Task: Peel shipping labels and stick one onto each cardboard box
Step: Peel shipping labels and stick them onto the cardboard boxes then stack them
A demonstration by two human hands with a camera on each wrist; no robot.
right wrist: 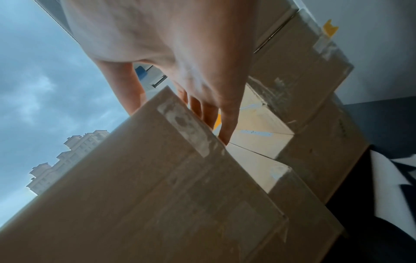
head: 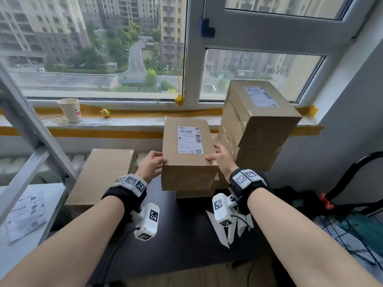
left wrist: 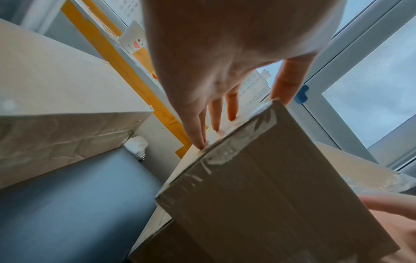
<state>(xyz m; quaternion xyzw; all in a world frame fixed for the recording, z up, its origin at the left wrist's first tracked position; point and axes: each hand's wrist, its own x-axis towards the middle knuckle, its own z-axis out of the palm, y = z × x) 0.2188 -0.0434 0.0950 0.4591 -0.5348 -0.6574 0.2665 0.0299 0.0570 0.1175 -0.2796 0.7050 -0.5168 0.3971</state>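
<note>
A cardboard box [head: 186, 162] bearing a white shipping label [head: 189, 139] sits centre, resting on a flatter box [head: 194, 193]. My left hand [head: 153, 162] holds its left side, thumb on the top edge, fingers down the side. My right hand [head: 219, 158] grips its right near corner the same way. From the wrist cameras, the left hand [left wrist: 231, 106] and right hand [right wrist: 195, 106] clasp the taped box [left wrist: 270, 195] [right wrist: 157, 186]. An unlabelled box [head: 101, 175] [left wrist: 56, 106] lies to the left. Stacked boxes [head: 259, 125] at the right carry a label [head: 261, 96] on top. Label sheets [head: 27, 214] lie far left.
The boxes stand on a black table [head: 176, 235] below a window sill holding a paper cup [head: 71, 110] and a small yellow toy [head: 105, 113]. A slanted metal frame [head: 31, 131] rises at left over a white table [head: 51, 195]. Black tubing and cables [head: 352, 172] crowd the right.
</note>
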